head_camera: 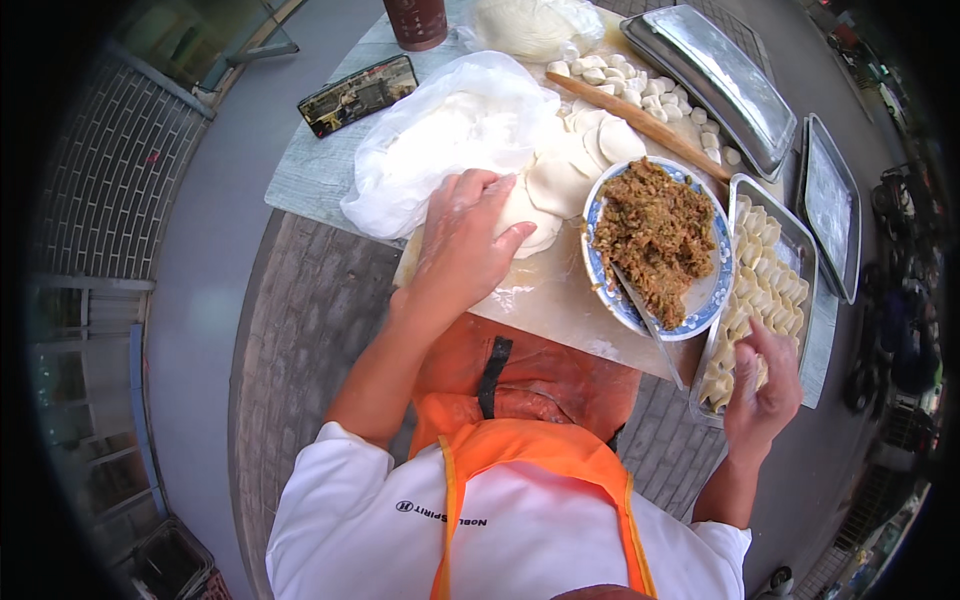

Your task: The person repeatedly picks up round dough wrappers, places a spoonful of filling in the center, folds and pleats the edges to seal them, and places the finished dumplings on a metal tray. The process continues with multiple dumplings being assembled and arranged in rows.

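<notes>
My left hand [472, 232] rests with its fingers on the near edge of several overlapping round dough wrappers [559, 184]; whether it grips one I cannot tell. Over the near end of a metal tray [802, 247] of folded dumplings [761, 281] is my right hand [765, 382], its thumb and forefinger bent towards each other; whether something small is between them is not clear. Between the hands stands a blue-and-white plate [716, 304] of minced filling [656, 229], with a thin metal utensil [649, 326] leaning on its near rim.
A wooden rolling pin [637, 120] lies beyond the plate, beside small dough pieces [660, 97]. Flour sits in a plastic bag [465, 135] at the left, near a phone [358, 94] and a dark red cup [416, 22]. Further metal trays [712, 82] are at the right, and bagged dough [532, 26] at the back.
</notes>
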Demonstrator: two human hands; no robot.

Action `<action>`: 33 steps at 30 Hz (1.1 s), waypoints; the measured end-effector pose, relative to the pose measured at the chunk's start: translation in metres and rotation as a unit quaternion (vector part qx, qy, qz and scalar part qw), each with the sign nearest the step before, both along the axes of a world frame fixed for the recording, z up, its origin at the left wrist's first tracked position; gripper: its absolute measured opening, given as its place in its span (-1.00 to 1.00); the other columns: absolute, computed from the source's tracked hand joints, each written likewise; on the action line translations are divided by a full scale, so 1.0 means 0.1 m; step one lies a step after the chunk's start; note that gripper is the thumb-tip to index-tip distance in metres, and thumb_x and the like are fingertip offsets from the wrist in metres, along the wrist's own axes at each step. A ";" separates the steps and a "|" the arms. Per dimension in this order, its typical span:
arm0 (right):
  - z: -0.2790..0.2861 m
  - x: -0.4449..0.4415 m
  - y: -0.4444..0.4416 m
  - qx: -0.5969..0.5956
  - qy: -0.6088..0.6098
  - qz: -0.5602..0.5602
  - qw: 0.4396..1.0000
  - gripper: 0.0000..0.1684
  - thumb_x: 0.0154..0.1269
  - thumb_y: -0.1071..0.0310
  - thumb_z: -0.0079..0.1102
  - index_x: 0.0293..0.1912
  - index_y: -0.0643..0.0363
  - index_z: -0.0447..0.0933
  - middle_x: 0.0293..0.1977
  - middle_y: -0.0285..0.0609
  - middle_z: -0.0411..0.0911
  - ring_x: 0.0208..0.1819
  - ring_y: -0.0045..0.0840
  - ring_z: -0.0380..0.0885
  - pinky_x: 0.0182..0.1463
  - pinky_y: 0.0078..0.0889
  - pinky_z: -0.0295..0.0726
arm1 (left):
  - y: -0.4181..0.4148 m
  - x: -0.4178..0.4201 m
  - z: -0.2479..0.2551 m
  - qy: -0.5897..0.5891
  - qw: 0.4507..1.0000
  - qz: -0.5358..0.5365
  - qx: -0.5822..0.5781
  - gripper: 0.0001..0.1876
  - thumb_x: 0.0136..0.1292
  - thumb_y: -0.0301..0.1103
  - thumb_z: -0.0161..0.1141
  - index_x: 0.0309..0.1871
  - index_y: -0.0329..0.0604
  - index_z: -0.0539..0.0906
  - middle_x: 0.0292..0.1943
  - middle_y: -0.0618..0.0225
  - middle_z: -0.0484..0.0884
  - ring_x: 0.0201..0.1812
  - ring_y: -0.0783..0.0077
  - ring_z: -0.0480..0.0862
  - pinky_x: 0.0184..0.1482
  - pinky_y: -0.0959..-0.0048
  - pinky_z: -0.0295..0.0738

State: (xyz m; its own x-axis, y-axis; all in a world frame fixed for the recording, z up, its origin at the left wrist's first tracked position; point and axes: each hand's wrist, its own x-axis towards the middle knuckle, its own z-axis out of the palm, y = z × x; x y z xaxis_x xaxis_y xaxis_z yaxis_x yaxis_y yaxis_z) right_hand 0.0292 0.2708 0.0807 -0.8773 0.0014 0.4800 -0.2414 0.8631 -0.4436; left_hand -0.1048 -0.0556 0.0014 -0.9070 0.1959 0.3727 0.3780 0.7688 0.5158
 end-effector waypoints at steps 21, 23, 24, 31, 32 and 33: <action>-0.26 0.24 -0.29 -0.011 -0.124 0.092 0.988 -0.31 0.12 0.34 0.65 0.26 0.20 0.65 -0.41 -0.21 0.54 -0.33 -0.31 0.49 -0.20 -0.25 0.45 | -0.11 -0.05 0.08 -0.077 0.986 -0.145 -0.002 -0.72 0.17 -0.38 0.47 -0.08 -0.22 0.69 -0.09 0.19 0.64 0.09 0.02 0.58 0.21 0.14 0.45; -0.30 0.23 -0.29 -0.016 -0.117 0.093 0.989 -0.35 0.13 0.40 0.62 0.24 0.21 0.66 -0.40 -0.18 0.54 -0.33 -0.29 0.48 -0.21 -0.24 0.45 | -0.12 -0.09 0.11 -0.119 0.981 -0.153 -0.012 -0.71 0.17 -0.38 0.48 -0.07 -0.21 0.69 -0.12 0.20 0.64 0.07 0.03 0.59 0.19 0.15 0.47; -0.31 0.23 -0.30 -0.019 -0.114 0.093 0.989 -0.37 0.13 0.43 0.61 0.22 0.22 0.66 -0.40 -0.17 0.54 -0.33 -0.28 0.48 -0.21 -0.23 0.45 | -0.11 -0.09 0.12 -0.128 0.980 -0.153 0.005 -0.71 0.16 -0.38 0.48 -0.08 -0.21 0.69 -0.14 0.21 0.63 0.04 0.07 0.59 0.16 0.17 0.48; -0.32 0.18 -0.37 -0.041 -0.086 0.082 0.992 -0.49 0.14 0.55 0.56 0.12 0.27 0.70 -0.39 -0.10 0.52 -0.34 -0.23 0.45 -0.24 -0.21 0.44 | -0.10 -0.21 0.21 -0.257 0.953 -0.152 0.040 -0.74 0.14 -0.39 0.46 -0.14 -0.23 0.67 -0.26 0.33 0.56 -0.12 0.29 0.56 0.00 0.29 0.49; -0.33 0.17 -0.38 -0.044 -0.081 0.084 0.992 -0.49 0.13 0.56 0.56 0.12 0.27 0.70 -0.39 -0.10 0.52 -0.34 -0.23 0.44 -0.25 -0.21 0.44 | -0.10 -0.22 0.22 -0.273 0.949 -0.150 0.044 -0.75 0.14 -0.39 0.45 -0.15 -0.23 0.67 -0.26 0.34 0.55 -0.13 0.31 0.55 0.00 0.30 0.48; -0.33 0.17 -0.39 -0.046 -0.076 0.085 0.992 -0.49 0.13 0.56 0.56 0.12 0.27 0.70 -0.39 -0.10 0.52 -0.34 -0.23 0.44 -0.26 -0.22 0.44 | -0.10 -0.23 0.22 -0.268 0.951 -0.153 0.040 -0.76 0.15 -0.39 0.44 -0.15 -0.23 0.67 -0.26 0.32 0.55 -0.12 0.29 0.55 0.00 0.29 0.48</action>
